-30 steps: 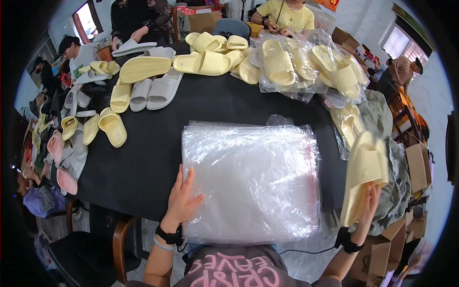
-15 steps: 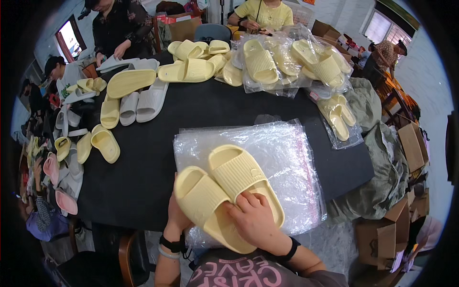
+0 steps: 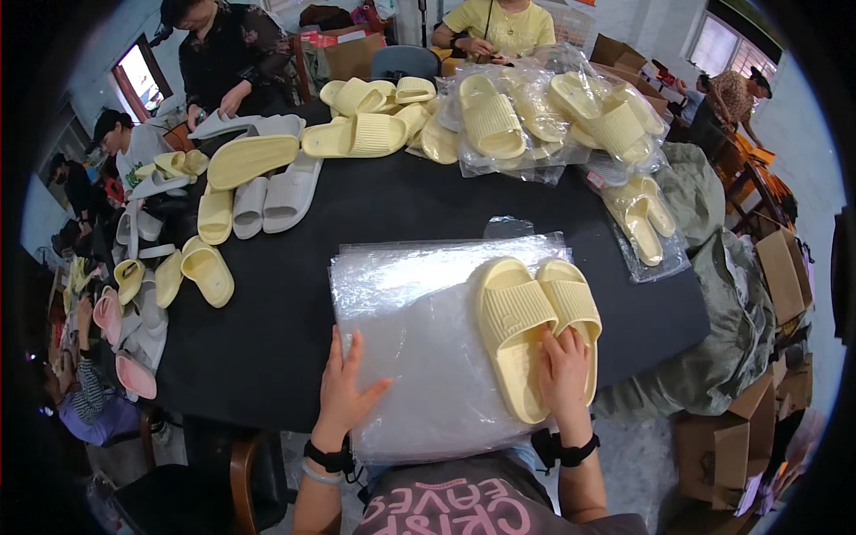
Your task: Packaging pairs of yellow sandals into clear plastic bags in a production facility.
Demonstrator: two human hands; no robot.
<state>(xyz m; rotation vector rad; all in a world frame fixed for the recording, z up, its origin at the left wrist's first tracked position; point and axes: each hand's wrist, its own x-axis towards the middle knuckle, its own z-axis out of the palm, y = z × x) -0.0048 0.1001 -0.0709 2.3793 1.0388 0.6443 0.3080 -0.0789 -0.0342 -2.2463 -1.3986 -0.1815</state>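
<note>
Pair of yellow slippers (image 3: 533,310) resting on a stack of clear bags (image 3: 410,357)

The slippers are lying at three o'clock on the stack, footbeds up, toes pointing roughly toward twelve. The right hand (image 3: 563,379) is holding them, its fingers bunching close together over their inner edges; some fingertips are hiding inside the openings. The left hand (image 3: 346,392) is resting at nine o'clock on the stack, fingers fanned wide and gripping nothing. The step in hand seems to be setting the pair on the bags. The next move is probably calling for a clean release, then parting the top bag's mouth.

The stacked bags are looking flat. Around the black table (image 3: 276,357), a heap of filled bags (image 3: 548,116) at one o'clock is holding yellow slippers; a single bag (image 3: 664,259) between two and three is holding another pair. At four o'clock a cardboard box (image 3: 713,446) is standing open, its contents not showing clearly.
</note>
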